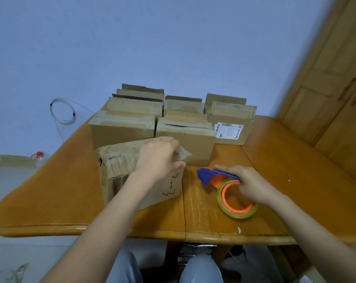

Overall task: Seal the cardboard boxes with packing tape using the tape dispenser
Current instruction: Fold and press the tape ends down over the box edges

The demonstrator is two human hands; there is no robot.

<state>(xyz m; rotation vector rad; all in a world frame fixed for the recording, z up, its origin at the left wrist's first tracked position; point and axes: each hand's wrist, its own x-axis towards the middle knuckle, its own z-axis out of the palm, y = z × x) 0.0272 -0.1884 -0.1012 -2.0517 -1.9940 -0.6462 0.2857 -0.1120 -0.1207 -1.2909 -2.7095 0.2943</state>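
A worn brown box, its top crumpled and taped and black scribbles on its near face, stands gripped under the left hand. The dispenser, with a blue head, orange hub and yellowish roll, lies flat in the right hand. More boxes cluster beyond both hands.

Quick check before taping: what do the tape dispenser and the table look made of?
Tape dispenser: looks like moulded plastic, with a solid blue head, an orange hub and a dull sheen. Table: apparently varnished wood, going by the grain lines, the plank seam and the glossy reflections.
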